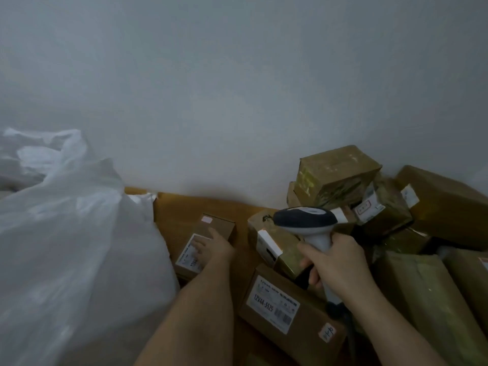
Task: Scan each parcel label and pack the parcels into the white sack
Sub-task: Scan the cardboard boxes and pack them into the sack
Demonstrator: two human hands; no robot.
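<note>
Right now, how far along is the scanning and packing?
Done: the white sack bulges, but its contents are hidden. In hand: the right hand grips the scanner, while the left hand rests flat on a small labelled box, not yet lifted. Left: the 12V4A box and the pile of taped parcels.

Both bare arms extended forward.
Left hand (211,245) reaches out flat, fingers spread and pointing away; right hand (334,262) is raised, fingers curled in a closed grip, thumb uppermost.
</note>
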